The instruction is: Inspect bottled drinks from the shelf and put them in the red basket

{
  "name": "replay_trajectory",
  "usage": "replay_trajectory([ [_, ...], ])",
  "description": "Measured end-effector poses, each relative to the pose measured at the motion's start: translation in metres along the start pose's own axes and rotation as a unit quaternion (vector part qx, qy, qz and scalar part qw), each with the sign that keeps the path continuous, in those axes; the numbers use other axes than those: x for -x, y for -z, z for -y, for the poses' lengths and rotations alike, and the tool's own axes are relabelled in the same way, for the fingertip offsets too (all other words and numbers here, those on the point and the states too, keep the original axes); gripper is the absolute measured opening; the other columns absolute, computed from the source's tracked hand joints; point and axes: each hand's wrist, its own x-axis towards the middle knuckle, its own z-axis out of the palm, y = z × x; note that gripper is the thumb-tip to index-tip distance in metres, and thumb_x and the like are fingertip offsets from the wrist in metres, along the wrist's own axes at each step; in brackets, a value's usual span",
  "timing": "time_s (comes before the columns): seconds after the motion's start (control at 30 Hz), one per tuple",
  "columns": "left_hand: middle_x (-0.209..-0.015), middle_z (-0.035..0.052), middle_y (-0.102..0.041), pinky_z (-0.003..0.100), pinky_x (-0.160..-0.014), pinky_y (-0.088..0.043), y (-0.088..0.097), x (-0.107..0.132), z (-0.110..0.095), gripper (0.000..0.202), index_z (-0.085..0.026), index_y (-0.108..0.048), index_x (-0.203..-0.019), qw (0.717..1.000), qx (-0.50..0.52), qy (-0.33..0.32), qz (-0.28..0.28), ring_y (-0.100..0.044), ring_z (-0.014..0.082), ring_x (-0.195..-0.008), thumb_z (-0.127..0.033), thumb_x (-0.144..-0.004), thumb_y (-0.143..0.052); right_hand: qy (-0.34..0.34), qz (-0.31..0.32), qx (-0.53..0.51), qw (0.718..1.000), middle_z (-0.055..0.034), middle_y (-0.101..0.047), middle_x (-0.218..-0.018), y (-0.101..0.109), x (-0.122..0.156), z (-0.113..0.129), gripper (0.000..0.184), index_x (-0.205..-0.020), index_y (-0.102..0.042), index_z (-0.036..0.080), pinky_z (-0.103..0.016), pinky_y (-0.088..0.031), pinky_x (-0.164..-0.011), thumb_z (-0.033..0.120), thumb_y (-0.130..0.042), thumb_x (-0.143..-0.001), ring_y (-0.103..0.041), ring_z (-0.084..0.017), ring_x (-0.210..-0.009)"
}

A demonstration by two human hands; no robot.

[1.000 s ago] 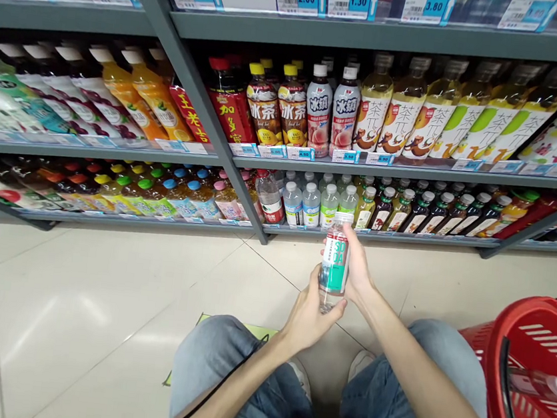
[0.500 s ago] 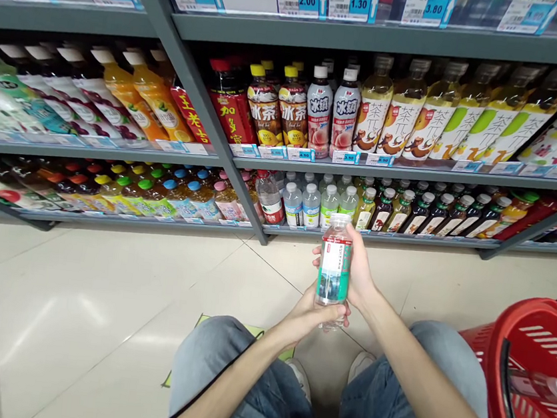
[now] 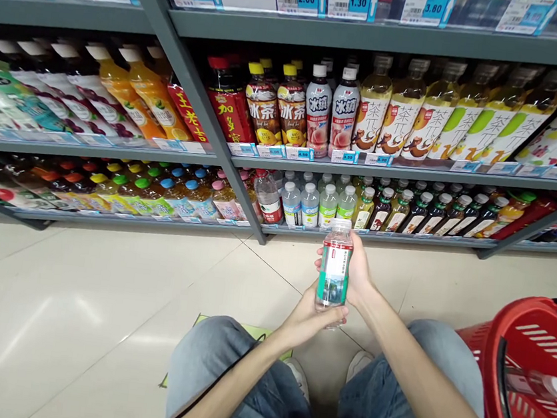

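Upright between my two hands is a clear water bottle (image 3: 334, 276) with a white cap and a white and green label showing a landscape picture. My left hand (image 3: 315, 315) is closed around its lower end, thumb across the front. Higher up, my right hand (image 3: 360, 266) grips the bottle from the right, and some of its fingertips show past the left side. The bottle is held above the floor, in front of the bottom shelf and over the gap between my knees.
Shelves (image 3: 328, 38) full of drinks stretch across the front. Small bottles (image 3: 309, 206) line the lowest shelf behind the held one. At my right stands a red shopping basket (image 3: 500, 321) with a black handle, and a white-capped bottle (image 3: 537, 384) lies inside. A green-yellow sheet (image 3: 257, 332) lies on the floor.
The bottle has turned a little in my hands, so its label's white panel now sits further right and more green shows at left. Both hands keep their hold.
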Motion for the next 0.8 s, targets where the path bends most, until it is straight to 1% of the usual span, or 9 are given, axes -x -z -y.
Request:
replay_trajectory([
  [0.2, -0.081, 0.0012, -0.064, 0.029, -0.071, -0.055, 0.0013, -0.0015, 0.0049, 0.042, -0.016, -0.05, -0.098, 1.0, 0.003, 0.006, 0.015, -0.067, 0.0147, -0.072, -0.035, -0.078, -0.081, -0.012, -0.007, 0.013, 1.0, -0.0074, -0.07, -0.068, 0.0009, -0.0015, -0.0006, 0.052, -0.085, -0.065, 0.014, -0.028, -0.052, -0.048, 0.057, -0.037, -0.095, -0.065, -0.018, -0.05],
  [0.37, -0.08, 0.0012, -0.065, 0.029, -0.07, -0.055, 0.0005, -0.0025, 0.0036, 0.046, -0.016, -0.05, -0.097, 1.0, 0.005, 0.014, 0.006, -0.067, 0.0154, -0.071, -0.037, -0.075, -0.084, -0.017, -0.007, 0.011, 1.0, -0.0067, -0.07, -0.067, 0.0017, -0.0026, -0.0005, 0.051, -0.085, -0.065, 0.014, -0.027, -0.051, -0.048, 0.057, -0.038, -0.094, -0.065, -0.018, -0.05],
  [0.67, -0.078, 0.0016, -0.066, 0.029, -0.067, -0.055, -0.0036, -0.0004, -0.0047, 0.05, -0.016, -0.052, -0.095, 1.0, -0.009, 0.028, -0.009, -0.068, 0.0165, -0.07, -0.043, -0.07, -0.086, -0.017, 0.003, 0.001, 1.0, -0.0064, -0.069, -0.066, 0.0027, -0.0031, -0.0013, 0.05, -0.085, -0.064, 0.015, -0.028, -0.051, -0.048, 0.056, -0.037, -0.094, -0.065, -0.019, -0.05],
  [0.8, -0.079, 0.0018, -0.066, 0.029, -0.068, -0.055, -0.0034, -0.0005, -0.0043, 0.05, -0.016, -0.052, -0.095, 1.0, -0.008, 0.027, -0.009, -0.068, 0.0166, -0.071, -0.043, -0.07, -0.086, -0.017, 0.001, 0.002, 1.0, -0.0065, -0.069, -0.067, 0.0019, -0.0023, -0.0005, 0.05, -0.085, -0.064, 0.015, -0.028, -0.051, -0.049, 0.056, -0.038, -0.094, -0.066, -0.019, -0.05],
])
